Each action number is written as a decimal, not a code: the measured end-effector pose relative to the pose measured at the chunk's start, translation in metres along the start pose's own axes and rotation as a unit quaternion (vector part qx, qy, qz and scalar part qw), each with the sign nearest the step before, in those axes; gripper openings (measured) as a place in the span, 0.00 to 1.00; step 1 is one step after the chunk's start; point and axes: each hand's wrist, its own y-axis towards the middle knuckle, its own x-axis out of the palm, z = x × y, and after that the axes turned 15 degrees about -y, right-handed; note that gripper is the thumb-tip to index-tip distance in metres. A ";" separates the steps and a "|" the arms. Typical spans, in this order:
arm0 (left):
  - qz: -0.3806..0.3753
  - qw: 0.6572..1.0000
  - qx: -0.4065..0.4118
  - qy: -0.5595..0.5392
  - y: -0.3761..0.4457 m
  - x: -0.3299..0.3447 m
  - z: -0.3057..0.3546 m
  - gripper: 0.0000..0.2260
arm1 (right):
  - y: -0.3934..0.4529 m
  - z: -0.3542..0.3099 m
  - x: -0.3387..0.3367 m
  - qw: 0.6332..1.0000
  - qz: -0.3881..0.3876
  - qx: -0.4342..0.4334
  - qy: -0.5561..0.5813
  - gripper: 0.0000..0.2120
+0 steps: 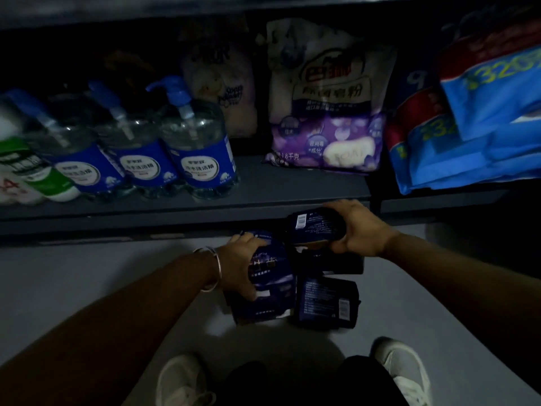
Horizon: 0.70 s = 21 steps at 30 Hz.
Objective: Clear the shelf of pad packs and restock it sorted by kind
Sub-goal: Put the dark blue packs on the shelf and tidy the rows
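Note:
Several dark blue pad packs lie in a small pile on the grey floor [87,282] just below the shelf's front edge. My left hand [243,265], with a silver bangle on the wrist, grips the top of a dark blue pad pack [272,273] in the pile. My right hand [360,230] holds another dark pad pack [314,227], barcode side up, just above the pile near the shelf edge. A third pack [326,301] lies back side up to the right. One more dark pack [342,263] sits partly hidden beneath my right hand.
The dark shelf board [292,183] carries pump bottles with blue labels [202,148] on the left, a purple and white soap powder bag [325,112] in the middle, and blue tissue packs [468,136] on the right. My white shoes [401,367] show at the bottom.

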 end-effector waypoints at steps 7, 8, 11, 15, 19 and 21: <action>0.018 0.967 -0.021 -0.251 -0.077 -0.088 0.051 0.37 | -0.034 -0.030 -0.094 0.984 0.044 0.026 0.169 0.32; 0.033 0.963 -0.016 -0.268 -0.088 -0.099 0.058 0.36 | -0.038 -0.035 -0.108 0.981 0.062 0.026 0.183 0.31; 0.078 0.958 0.014 -0.275 -0.120 -0.132 0.083 0.39 | -0.049 -0.050 -0.149 0.972 0.110 0.022 0.204 0.30; 0.109 0.956 0.049 -0.268 -0.161 -0.177 0.115 0.39 | -0.066 -0.077 -0.207 0.961 0.159 0.003 0.226 0.34; 0.143 0.947 0.083 -0.275 -0.189 -0.223 0.133 0.38 | -0.069 -0.095 -0.259 0.948 0.202 -0.016 0.245 0.27; 0.160 0.945 0.095 -0.270 -0.198 -0.246 0.140 0.38 | -0.066 -0.103 -0.282 0.943 0.225 -0.024 0.243 0.22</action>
